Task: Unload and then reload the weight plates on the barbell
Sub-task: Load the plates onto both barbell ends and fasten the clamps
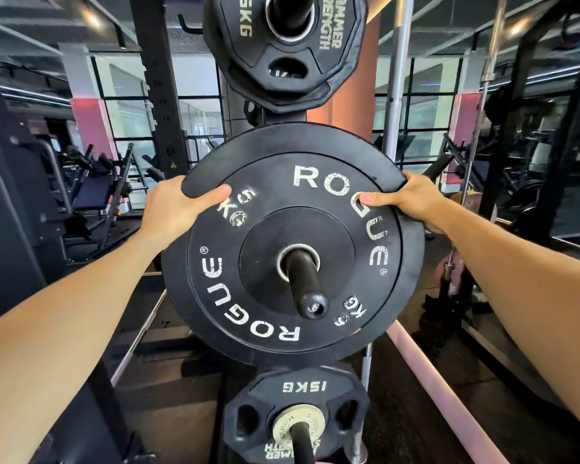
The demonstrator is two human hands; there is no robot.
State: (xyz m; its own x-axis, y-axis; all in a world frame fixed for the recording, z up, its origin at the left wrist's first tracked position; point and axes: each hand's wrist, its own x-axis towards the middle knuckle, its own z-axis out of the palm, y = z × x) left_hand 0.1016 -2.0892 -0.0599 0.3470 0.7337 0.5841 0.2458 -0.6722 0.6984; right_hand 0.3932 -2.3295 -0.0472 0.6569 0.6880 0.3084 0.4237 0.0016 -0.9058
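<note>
Hands clamp the Rogue plate (292, 242) at its upper rim, left hand (178, 209) and right hand (412, 204) on opposite sides, plate seated on the black peg (303, 279) whose axis points straight at me, so it slides toward me.

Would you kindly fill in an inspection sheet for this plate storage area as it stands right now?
Surface: dark gym floor, with a pale pink strip crossing it at lower right.
Job's things: Rogue 5 kg plate sits on a black peg through its centre hole.
Clutter: 15 kg plate above and 15 kg plate below, each on its own peg.
Grippers: left hand and right hand grip the Rogue plate's upper rim, thumbs on its face.
Cables: nothing seen.
Surroundings: black rack upright, upright steel bar, other gym machines, windows behind.
</note>
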